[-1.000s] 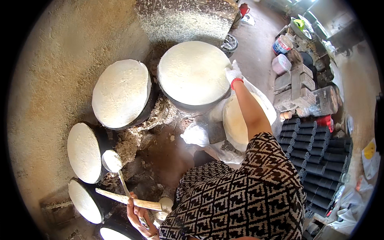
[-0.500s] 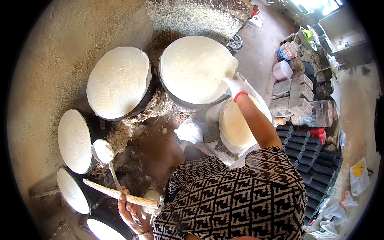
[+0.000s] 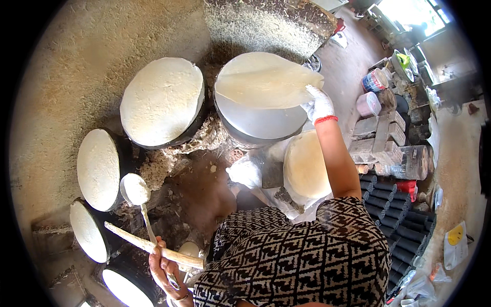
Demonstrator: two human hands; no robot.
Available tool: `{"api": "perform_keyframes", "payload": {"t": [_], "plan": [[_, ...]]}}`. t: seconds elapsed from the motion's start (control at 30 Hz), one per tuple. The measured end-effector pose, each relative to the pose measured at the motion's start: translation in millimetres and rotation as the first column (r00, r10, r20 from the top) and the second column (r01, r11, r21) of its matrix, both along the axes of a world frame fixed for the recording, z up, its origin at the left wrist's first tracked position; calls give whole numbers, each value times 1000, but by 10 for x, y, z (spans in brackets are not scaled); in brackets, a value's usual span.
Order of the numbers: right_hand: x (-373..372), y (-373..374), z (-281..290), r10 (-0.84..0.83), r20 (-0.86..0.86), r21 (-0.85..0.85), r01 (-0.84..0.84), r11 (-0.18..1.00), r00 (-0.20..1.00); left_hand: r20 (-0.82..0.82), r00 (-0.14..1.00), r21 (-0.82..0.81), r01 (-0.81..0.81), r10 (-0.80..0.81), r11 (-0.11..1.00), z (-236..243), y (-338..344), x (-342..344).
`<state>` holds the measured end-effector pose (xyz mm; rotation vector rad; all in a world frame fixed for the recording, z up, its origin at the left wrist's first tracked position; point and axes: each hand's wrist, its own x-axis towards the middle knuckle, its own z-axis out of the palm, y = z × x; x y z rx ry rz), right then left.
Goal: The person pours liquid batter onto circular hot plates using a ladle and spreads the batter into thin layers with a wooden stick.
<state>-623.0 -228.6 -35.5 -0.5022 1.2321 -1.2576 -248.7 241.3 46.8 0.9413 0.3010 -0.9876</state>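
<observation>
My right hand [image 3: 319, 105], in a white glove with a red bracelet at the wrist, pinches the right edge of a thin round pancake [image 3: 266, 82]. Its near part is lifted and folded back, baring the grey surface of the round griddle [image 3: 263, 123]; the far part still lies on it. At lower left, my left hand [image 3: 164, 271] is closed round the handle of a ladle [image 3: 136, 189] with pale batter in its bowl, together with a floury wooden stick [image 3: 125, 236]. Near my right forearm lies a round pile of pale pancakes [image 3: 307, 166].
More batter-covered round griddles [image 3: 162, 102] curve along the wall down the left side. Dark cylindrical briquettes [image 3: 391, 210] are stacked at the right, beyond them bricks [image 3: 378, 133] and a bucket [image 3: 375, 80]. A white cloth bundle [image 3: 245, 171] sits mid-scene.
My right hand has lifted the pancake's near edge and drawn it away from me, uncovering the near half of the griddle. My left hand keeps hold of the ladle and stick.
</observation>
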Motion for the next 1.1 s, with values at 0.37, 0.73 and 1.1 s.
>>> {"api": "perform_keyframes", "payload": {"t": [0.37, 0.73, 1.1], "plan": [[-1322, 871, -135, -121, -411, -247, 18, 969, 904, 14, 996, 64, 82, -83, 995, 178, -320, -16], [-1997, 1772, 287, -7, -986, 28, -202, 979, -169, -223, 811, -289, 474, -540, 832, -1, -556, 279], [-904, 3004, -2732, 122, -935, 173, -129, 976, -332, -261, 721, -373, 538, -642, 756, 119, -597, 453]]}}
